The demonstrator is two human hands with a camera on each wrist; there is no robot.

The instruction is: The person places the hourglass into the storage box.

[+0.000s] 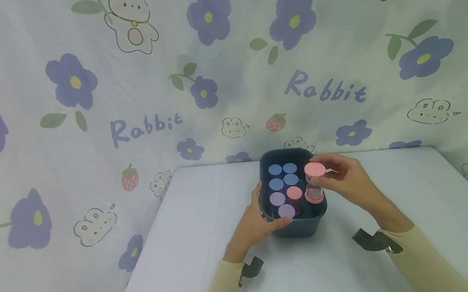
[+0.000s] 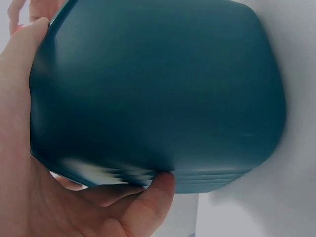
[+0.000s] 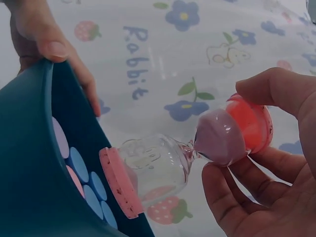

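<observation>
My right hand (image 1: 350,182) pinches the upper end of an hourglass (image 3: 219,138) with pink end caps, thumb on one side and fingers on the other. Clear glass bulbs join at a narrow neck, and sand shows in the upper one. Its lower cap is at the mouth of a dark teal bin (image 1: 296,229), on the right side. My left hand (image 1: 250,222) grips the bin's near left side, thumb over the rim and fingers along the wall (image 2: 158,89). Inside stand several capped pieces: blue caps (image 1: 275,170) at the back, purple ones (image 1: 277,199) and a pink one (image 1: 294,192) nearer.
A white table (image 1: 193,204) lies under the bin. Behind it hangs a cloth (image 1: 230,100) printed with flowers, rabbits and strawberries. Dark straps (image 1: 373,241) show at both wrists.
</observation>
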